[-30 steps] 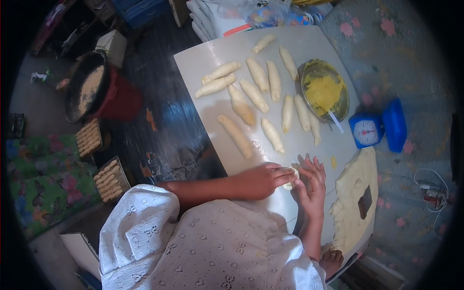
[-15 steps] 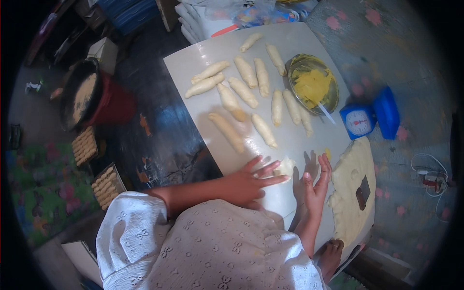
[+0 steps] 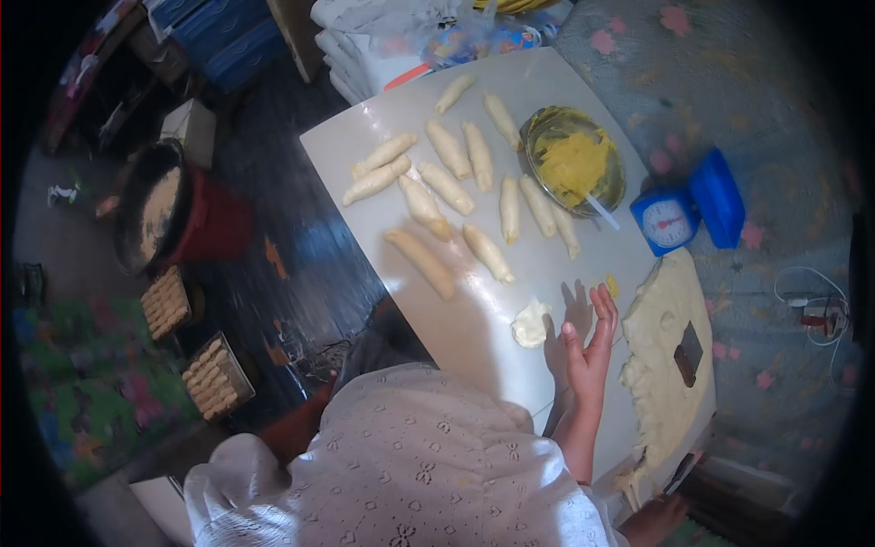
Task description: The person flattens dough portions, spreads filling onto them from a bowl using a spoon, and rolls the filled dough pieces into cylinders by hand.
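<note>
My right hand (image 3: 591, 351) is raised over the table's near right side, fingers stretched up and thumb apart, holding nothing. Just left of it, a small flattened piece of pale dough (image 3: 530, 325) lies on the white table (image 3: 474, 333). My left hand is out of sight; only part of its forearm (image 3: 299, 427) shows beside my shirt. Farther up the table lie several long rolled dough pieces (image 3: 447, 189), one of them browner (image 3: 419, 263). A metal bowl (image 3: 538, 137) of yellow filling (image 3: 572, 167), with a white-handled utensil (image 3: 602, 211) in it, stands at the far right.
A large dough slab (image 3: 652, 365) with a dark scraper (image 3: 686, 356) on it covers the right side. Another person's hand (image 3: 656, 520) is at its near end. A blue scale (image 3: 667, 223) stands beyond. Trays of shaped dough (image 3: 219, 378) and a red bucket (image 3: 214, 214) are on the left.
My left hand has left the flattened dough and dropped out of view to the left. My right hand stays raised and open. The other person's hand has moved down and right.
</note>
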A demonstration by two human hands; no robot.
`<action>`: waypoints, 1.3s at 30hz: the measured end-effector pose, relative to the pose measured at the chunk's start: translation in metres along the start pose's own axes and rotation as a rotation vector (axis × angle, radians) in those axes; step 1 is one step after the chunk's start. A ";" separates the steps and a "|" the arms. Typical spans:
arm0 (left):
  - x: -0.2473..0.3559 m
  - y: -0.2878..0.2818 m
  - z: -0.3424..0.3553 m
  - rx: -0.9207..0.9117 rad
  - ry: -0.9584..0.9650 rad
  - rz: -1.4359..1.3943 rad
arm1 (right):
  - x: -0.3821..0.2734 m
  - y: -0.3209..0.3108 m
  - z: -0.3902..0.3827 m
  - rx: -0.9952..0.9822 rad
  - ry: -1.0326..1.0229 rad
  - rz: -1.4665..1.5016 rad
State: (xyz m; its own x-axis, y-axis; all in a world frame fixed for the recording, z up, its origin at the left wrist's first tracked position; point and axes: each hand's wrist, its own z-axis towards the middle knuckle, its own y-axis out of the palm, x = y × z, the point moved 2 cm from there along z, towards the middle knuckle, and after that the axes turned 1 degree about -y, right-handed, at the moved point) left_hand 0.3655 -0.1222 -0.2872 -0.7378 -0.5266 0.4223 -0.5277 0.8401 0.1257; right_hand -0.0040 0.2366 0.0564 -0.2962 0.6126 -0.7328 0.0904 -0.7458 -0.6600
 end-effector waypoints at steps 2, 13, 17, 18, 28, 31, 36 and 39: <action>0.047 0.077 0.006 -0.072 -0.107 -0.006 | 0.003 0.002 -0.003 0.016 0.016 -0.031; 0.262 0.143 -0.168 -0.692 0.384 0.514 | -0.001 -0.002 -0.010 -0.094 0.007 -0.100; 0.303 0.220 -0.194 -0.953 0.758 0.597 | 0.013 0.001 -0.022 -0.338 -0.017 -0.125; 0.303 0.239 -0.195 -0.955 0.760 0.607 | 0.005 0.007 -0.026 -0.392 -0.046 -0.219; 0.306 0.314 -0.183 -1.341 0.174 -0.177 | -0.012 0.023 -0.052 -0.850 -0.102 -0.649; 0.302 0.322 -0.176 -1.390 0.142 -0.188 | -0.002 0.021 -0.050 -0.650 -0.157 -0.567; 0.302 0.329 -0.177 -1.400 0.099 -0.194 | 0.008 0.032 -0.056 -0.708 -0.152 -0.528; 0.299 0.331 -0.172 -1.404 0.079 -0.214 | 0.002 0.023 -0.050 -0.822 -0.151 -0.579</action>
State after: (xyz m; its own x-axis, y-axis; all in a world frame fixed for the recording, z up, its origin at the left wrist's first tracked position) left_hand 0.0424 0.0212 0.0350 -0.6487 -0.6884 0.3243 0.2593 0.2008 0.9447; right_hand 0.0449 0.2337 0.0317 -0.6137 0.7406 -0.2737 0.5040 0.1006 -0.8578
